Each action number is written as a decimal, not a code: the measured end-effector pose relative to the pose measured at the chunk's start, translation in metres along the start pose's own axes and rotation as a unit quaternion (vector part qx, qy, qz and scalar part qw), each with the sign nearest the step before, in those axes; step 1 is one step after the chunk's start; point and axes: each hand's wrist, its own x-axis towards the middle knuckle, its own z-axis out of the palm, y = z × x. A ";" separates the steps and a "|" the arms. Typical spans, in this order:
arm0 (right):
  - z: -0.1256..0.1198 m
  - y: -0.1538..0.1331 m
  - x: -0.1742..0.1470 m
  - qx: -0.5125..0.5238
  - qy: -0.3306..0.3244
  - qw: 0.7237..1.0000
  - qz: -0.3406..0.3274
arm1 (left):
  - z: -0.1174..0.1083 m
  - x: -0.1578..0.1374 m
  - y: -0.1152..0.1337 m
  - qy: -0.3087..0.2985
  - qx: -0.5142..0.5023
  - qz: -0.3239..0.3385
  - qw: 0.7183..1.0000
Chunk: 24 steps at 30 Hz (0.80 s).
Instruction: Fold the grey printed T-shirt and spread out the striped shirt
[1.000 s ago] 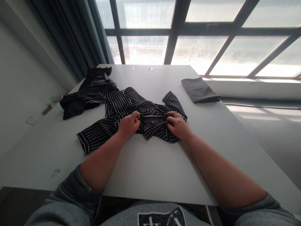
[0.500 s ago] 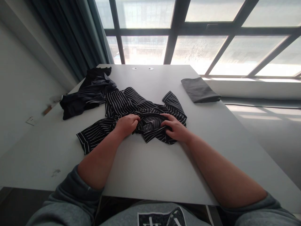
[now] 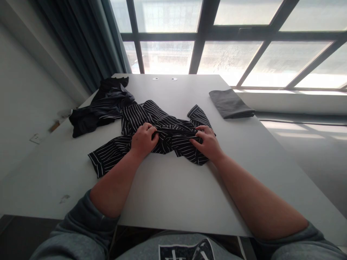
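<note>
A black shirt with white stripes [image 3: 159,117] lies crumpled across the middle of the white table [image 3: 173,195], its sleeves spread out to the left and to the upper right. My left hand [image 3: 144,139] is closed on the fabric near the shirt's middle, thumb and fingers pinching a fold. My right hand [image 3: 208,142] grips the same band of cloth farther right, with thumb and fingers around the edge. Between the two hands the cloth runs in a nearly straight, narrow fold. The fingertips are partly hidden in the fabric.
A heap of dark clothing [image 3: 101,106] lies at the table's left, touching or close to the shirt. A folded grey cloth [image 3: 230,104] rests near the right edge. Behind the table stand a large window [image 3: 168,57] and a dark curtain [image 3: 89,39].
The gap in the shirt between my hands has closed into a flat fold. My right hand has shifted slightly right, and my left hand has moved a little up.
</note>
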 end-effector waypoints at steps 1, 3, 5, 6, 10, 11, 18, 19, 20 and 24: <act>0.000 0.000 0.000 -0.005 0.016 1.000 0.008 | 0.001 0.000 0.000 0.019 -0.014 0.020 1.000; -0.001 0.000 0.001 -0.009 0.039 0.999 0.020 | 0.002 0.000 0.000 0.037 -0.048 0.056 0.997; -0.002 0.001 0.002 -0.007 0.050 0.998 0.033 | 0.004 0.001 0.000 0.037 -0.080 0.081 0.993; -0.003 0.001 0.002 -0.003 0.051 0.998 0.040 | 0.005 0.000 -0.001 0.035 -0.093 0.090 0.991; -0.004 -0.001 0.003 0.037 0.027 0.998 0.034 | 0.007 0.000 -0.002 0.006 -0.147 0.137 0.980; -0.003 -0.002 0.002 0.048 0.017 0.999 0.019 | 0.007 -0.001 -0.002 -0.009 -0.156 0.152 0.976; -0.001 -0.008 -0.002 0.033 -0.095 0.993 -0.053 | 0.002 -0.005 0.001 -0.141 -0.146 0.171 0.964; -0.001 -0.008 -0.002 0.028 -0.091 0.994 -0.044 | 0.002 -0.006 0.001 -0.159 -0.145 0.174 0.961; -0.001 -0.007 -0.002 0.023 -0.082 0.996 -0.033 | 0.003 -0.006 0.001 -0.173 -0.141 0.175 0.959; -0.002 -0.003 -0.001 0.008 -0.019 1.000 0.013 | 0.005 -0.004 -0.002 -0.163 -0.094 0.133 0.973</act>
